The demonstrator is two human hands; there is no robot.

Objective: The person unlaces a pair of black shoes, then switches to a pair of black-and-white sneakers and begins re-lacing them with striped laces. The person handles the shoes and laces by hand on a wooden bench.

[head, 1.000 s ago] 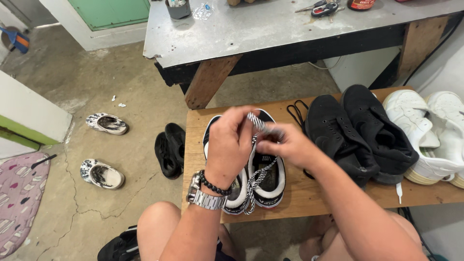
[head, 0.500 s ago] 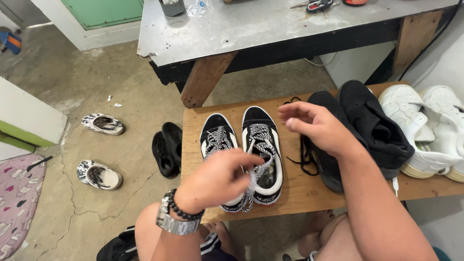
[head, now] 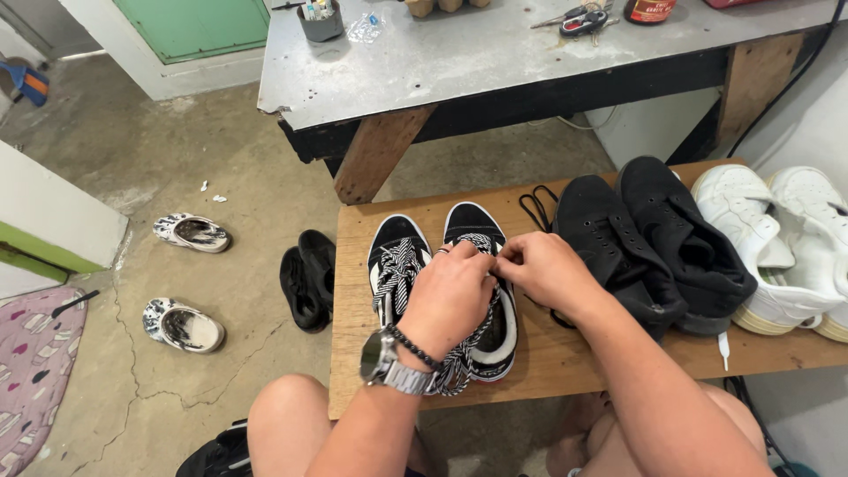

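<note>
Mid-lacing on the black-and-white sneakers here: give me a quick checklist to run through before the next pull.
1. Both hands on the lace: left hand and right hand meet over the right-side sneaker: ok.
2. Checkered lace free of snags: its tail hangs off the heel: cannot tell.
3. Sneaker seated flat on the wooden bench: ok.
4. Other sneaker beside it, laced: ok.
5. Black high-tops clear of the hands: close beside the right hand: cannot tell.

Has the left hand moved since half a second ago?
Yes. The left hand has gone up the wooden bench, away from its near edge, to meet the right hand over the right black-and-white sneaker, at its patterned lace.
</note>
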